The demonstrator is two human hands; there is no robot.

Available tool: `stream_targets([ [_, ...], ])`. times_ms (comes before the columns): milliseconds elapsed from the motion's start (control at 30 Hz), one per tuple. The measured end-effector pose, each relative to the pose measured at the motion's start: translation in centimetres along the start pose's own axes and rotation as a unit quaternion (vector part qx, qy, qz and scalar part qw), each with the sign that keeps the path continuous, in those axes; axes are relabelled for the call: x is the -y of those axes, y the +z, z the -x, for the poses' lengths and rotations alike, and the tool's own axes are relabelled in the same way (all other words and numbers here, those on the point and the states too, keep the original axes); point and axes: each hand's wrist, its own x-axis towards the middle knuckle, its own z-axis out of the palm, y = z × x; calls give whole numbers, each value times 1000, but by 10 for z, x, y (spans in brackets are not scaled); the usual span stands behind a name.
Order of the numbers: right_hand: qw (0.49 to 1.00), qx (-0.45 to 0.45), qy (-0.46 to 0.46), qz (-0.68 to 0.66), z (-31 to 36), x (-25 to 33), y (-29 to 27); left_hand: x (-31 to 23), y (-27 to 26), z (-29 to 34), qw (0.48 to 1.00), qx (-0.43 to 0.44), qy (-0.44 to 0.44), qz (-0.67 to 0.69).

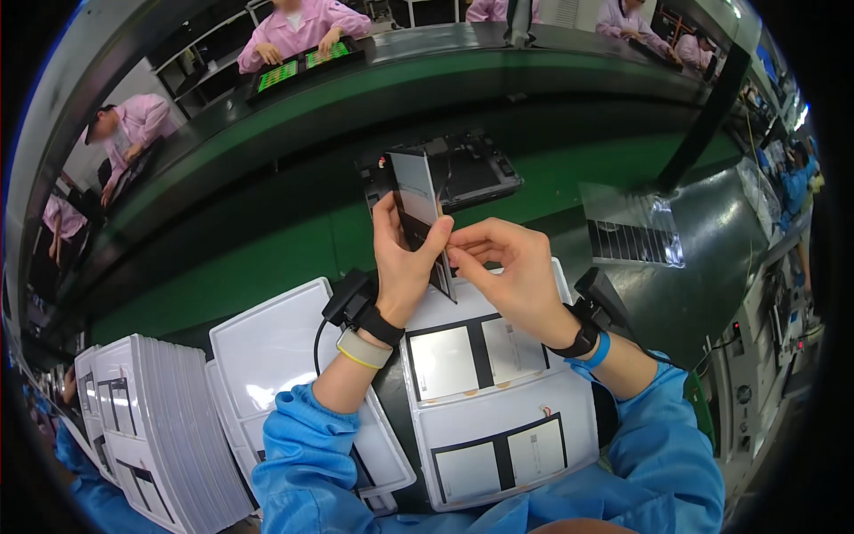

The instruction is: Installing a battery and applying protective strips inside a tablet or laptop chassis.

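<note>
My left hand (pixel 405 258) grips a flat battery pack (pixel 414 184), silver with black borders, and holds it up on edge above the bench. Close beside it, my right hand (pixel 511 267) pinches thumb and forefinger together at the pack's near edge; whatever lies between those fingertips is too small to make out. Behind the pack, an open black device housing (pixel 476 169) rests on the green bench surface, partly hidden by the pack. Under my wrists, a white plastic tray (pixel 498 414) carries similar packs, silver panels with black strips between them and a small red-and-white connector.
A second white tray (pixel 276 343) lies to the left, beside a tall stack of trays (pixel 173 427). On the right is a clear plastic sheet with dark stripes (pixel 633 238), near a black post (pixel 707 125). Across the line, people in pink work with green boards (pixel 277 76).
</note>
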Motion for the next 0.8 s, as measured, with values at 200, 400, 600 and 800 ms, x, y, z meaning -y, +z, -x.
stream_targets([
  [200, 1000, 15, 12, -17, 1, -3, -1, -3, 3, 2, 1000, -3, 23, -11],
  [400, 995, 41, 79, -51, -11, -15, -12, -6, 0, 1, 998, 18, -19, 57],
  [600, 986, -72, 5, 152, -36, -34, -40, 0, -1, -5, 980, 0, -75, 183],
  [800, 986, 104, -48, 123, 9, 17, 5, -1, -3, -6, 980, -79, -78, 168],
])
